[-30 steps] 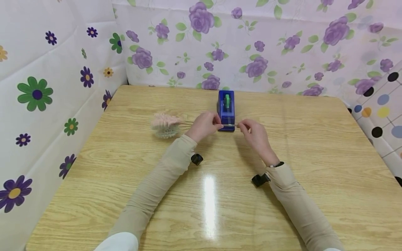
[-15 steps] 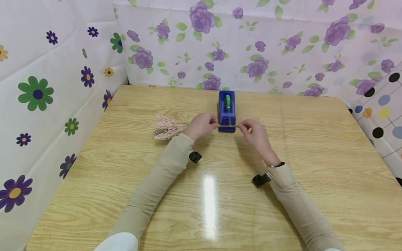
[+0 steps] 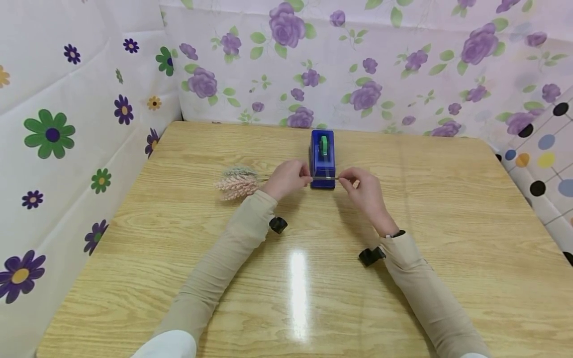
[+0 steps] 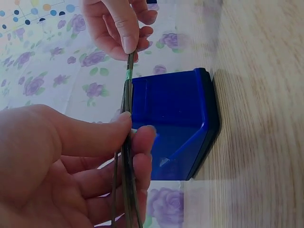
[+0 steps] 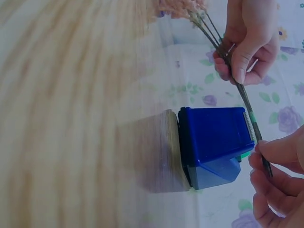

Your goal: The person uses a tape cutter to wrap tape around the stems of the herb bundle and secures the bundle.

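A bunch of fluffy pink and pale green flowers (image 3: 237, 185) extends to the left of my left hand (image 3: 287, 179). Its thin dark stems (image 4: 127, 178) are pinched between that hand's thumb and fingers. Farther along, my right hand (image 3: 364, 196) pinches the stem ends with thumb and fingertips. Between the hands, a narrow green band (image 5: 252, 117) circles the stems. This stretch lies across the front of a blue tape dispenser (image 3: 323, 161), right at its toothed cutting edge (image 5: 249, 127) in the right wrist view. A green tape roll (image 3: 324, 145) sits inside the dispenser.
The wooden table (image 3: 447, 238) carries the dispenser near its far edge. A cloth with purple roses (image 3: 286, 25) hangs behind it, and another flowered cloth (image 3: 53, 199) borders the left side. Black wrist cameras (image 3: 371, 257) jut out below both wrists.
The flower bunch has turned about its stems: pale green heads now lie above the pink ones. My left hand has shifted slightly left; the right hand stays at the stem ends.
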`<state>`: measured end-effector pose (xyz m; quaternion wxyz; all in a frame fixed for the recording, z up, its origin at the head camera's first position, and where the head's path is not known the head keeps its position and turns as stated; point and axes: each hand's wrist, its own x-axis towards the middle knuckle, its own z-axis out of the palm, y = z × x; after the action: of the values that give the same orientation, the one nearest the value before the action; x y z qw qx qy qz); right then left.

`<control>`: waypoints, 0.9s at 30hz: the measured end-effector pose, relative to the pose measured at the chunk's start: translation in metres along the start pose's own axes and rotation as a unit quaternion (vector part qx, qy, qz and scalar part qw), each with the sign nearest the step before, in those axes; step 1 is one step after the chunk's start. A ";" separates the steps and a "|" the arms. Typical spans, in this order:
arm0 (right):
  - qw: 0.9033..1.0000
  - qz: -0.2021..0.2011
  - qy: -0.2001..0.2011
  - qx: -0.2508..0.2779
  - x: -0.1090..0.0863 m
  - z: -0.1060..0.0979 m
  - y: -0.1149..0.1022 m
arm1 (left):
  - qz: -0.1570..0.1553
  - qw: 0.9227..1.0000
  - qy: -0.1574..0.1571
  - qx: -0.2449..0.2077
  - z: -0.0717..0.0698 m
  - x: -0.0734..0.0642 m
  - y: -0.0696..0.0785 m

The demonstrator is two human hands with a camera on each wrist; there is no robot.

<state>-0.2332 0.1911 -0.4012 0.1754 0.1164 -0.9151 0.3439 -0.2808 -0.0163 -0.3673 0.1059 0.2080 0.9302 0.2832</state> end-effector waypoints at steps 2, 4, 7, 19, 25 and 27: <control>1.000 -0.009 0.009 0.002 0.000 0.000 0.001 | 0.002 1.000 0.013 -0.004 0.000 0.000 0.001; 1.000 -0.018 0.019 0.002 0.001 0.000 0.002 | 0.003 1.000 0.023 -0.012 0.000 0.000 0.001; 0.999 -0.023 0.025 0.005 0.001 0.000 0.002 | -0.001 0.999 0.031 -0.027 0.001 0.000 0.001; 0.999 0.038 -0.030 0.010 0.001 -0.003 -0.001 | 0.012 1.000 0.001 0.009 0.005 -0.002 0.008; 0.994 0.068 -0.075 0.034 0.002 -0.004 0.001 | 0.028 0.999 0.008 0.032 0.008 -0.002 0.009; 0.992 0.078 -0.083 0.052 0.002 -0.006 0.000 | 0.026 0.999 0.011 0.030 0.008 -0.001 0.007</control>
<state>-0.2339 0.1949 -0.3966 0.0651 0.0818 -0.9138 0.3926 -0.2749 -0.0077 -0.3698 0.0817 0.2317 0.9338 0.2602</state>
